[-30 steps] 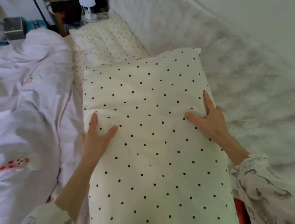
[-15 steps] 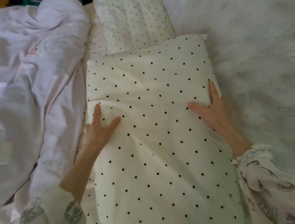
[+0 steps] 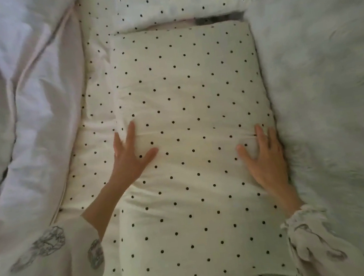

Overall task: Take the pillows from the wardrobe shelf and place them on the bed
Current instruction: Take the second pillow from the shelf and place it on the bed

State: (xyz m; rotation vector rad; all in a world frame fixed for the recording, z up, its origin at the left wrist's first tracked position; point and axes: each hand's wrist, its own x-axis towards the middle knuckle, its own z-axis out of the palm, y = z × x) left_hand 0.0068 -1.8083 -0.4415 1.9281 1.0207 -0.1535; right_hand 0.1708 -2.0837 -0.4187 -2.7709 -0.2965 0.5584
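A cream pillow with black dots (image 3: 186,105) lies flat on the bed, on a dotted sheet (image 3: 91,148) of the same pattern. My left hand (image 3: 131,157) rests palm down on its left side, fingers spread. On the pillow's right edge my right hand (image 3: 266,157) lies flat too, fingers apart. Neither hand grips the fabric. A second dotted pillow (image 3: 170,0) lies just beyond the first, at the top of the view, with a narrow gap between them.
A crumpled white duvet (image 3: 13,100) is bunched along the left. A white fluffy blanket (image 3: 330,98) covers the right side, against the pillow's right edge. My patterned sleeves are at the bottom corners.
The pillow has come down flat onto the bed and the view has tilted down and closer. Both hands went from holding its sides to lying flat on top.
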